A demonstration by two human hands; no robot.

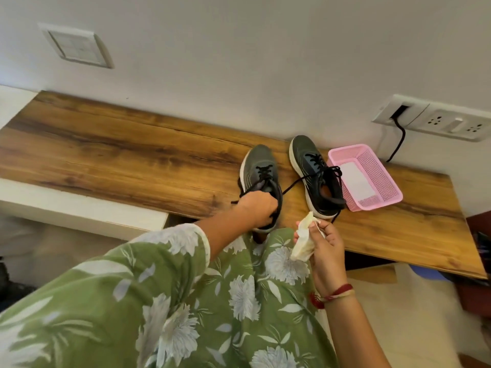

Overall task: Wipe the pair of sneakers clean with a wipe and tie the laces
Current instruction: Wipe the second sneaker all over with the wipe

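Wood-grain counter runs along a pale wall in the head view, with a switch plate up on the wall at one end and a socket panel at the other, a black cable hanging out of it.

On my feed both dark grey sneakers stand on the counter with their toes to the wall. The held sneaker sits at the front edge, and the left hand grips its heel collar, fingers curled down over the rim; the fingertips are hidden from me inside the shoe. Its black laces are untied, and one end trails off beside the wrist. The second sneaker stands just beside it, flat on its sole. Its laces are loose too, with one strand lying across the wood towards the held sneaker.

Touching the second sneaker's far side is a pink mesh basket with a white sheet lying flat in its bottom.

The right hand hovers in front of the counter edge, near the held sneaker's heel. It pinches a crumpled white wipe between thumb and curled fingers. A red thread band circles that wrist. A green floral sleeve covers the left arm.
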